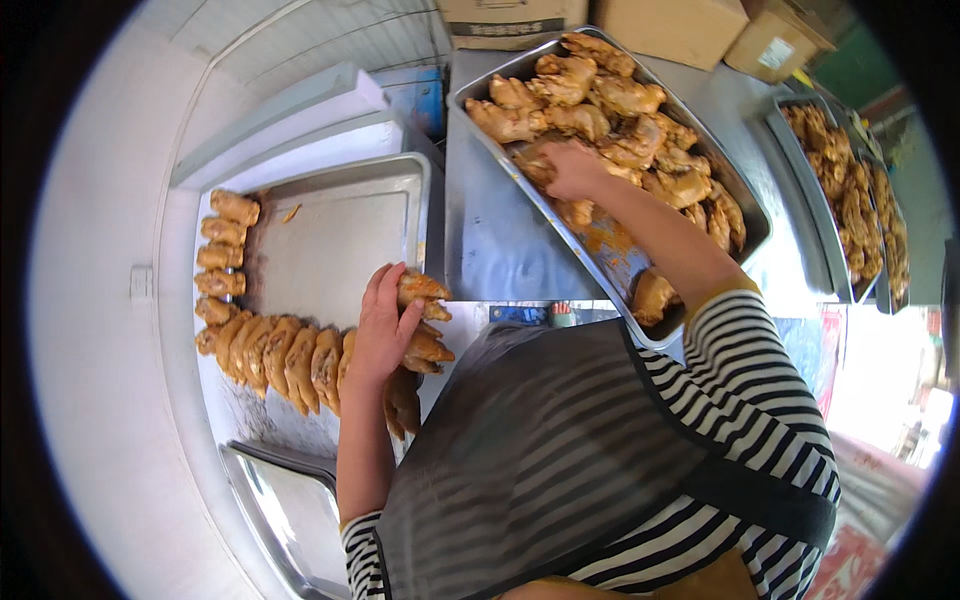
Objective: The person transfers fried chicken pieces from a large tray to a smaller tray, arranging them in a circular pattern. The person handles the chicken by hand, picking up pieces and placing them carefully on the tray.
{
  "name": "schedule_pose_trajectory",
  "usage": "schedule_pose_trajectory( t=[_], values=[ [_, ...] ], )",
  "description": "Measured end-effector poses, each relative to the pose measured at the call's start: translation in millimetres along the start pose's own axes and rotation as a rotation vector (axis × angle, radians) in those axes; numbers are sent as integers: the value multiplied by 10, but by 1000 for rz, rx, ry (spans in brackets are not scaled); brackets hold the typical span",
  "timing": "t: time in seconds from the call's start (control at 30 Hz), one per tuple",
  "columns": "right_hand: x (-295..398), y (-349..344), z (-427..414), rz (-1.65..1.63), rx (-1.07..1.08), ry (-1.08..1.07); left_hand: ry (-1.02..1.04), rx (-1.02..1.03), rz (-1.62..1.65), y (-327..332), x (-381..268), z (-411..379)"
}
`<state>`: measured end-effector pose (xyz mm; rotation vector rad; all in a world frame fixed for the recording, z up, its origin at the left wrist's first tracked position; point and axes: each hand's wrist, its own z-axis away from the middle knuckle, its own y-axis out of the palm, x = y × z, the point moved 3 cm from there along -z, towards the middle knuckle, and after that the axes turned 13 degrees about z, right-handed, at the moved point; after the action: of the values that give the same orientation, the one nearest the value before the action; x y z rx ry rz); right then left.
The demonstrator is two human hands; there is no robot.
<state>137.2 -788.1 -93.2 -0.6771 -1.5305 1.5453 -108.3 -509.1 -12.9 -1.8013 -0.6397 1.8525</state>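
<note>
My left hand (384,326) curls over a braised pig's trotter (424,286) at the near right corner of a metal tray (345,232). Along that tray's left and near edges, several trotters (281,352) lie side by side in a row, overhanging the rim. My right hand (576,171) reaches into a deep metal tray (517,176) and grips another trotter (534,166), partly covered by the fingers. More trotters (634,139) are heaped across the back and right of this deep tray. A single one (654,296) sits in its near corner.
Cardboard boxes (667,30) stand behind the deep tray on the steel table (495,232). Farther right are narrower trays with trotters (836,187). Metal trays (289,517) lie at the lower left. A white wall (112,337) bounds the left side.
</note>
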Motion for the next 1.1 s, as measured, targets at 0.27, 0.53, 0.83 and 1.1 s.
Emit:
schedule_pose_trajectory(
  t=[0.27,0.53,0.83,1.1],
  values=[
    [76,-322,260,27,69,-225,9,20,25,-33,42,-15],
    [1505,-1128,-95,-234,-505,-803,-172,-57,626,-151,377,-11],
    [2200,-292,-246,-416,-442,-1394,-428,-89,1013,-264,477,-557],
    [1634,-246,281,-271,-353,-1382,-481,95,749,-285,539,-701]
  ],
)
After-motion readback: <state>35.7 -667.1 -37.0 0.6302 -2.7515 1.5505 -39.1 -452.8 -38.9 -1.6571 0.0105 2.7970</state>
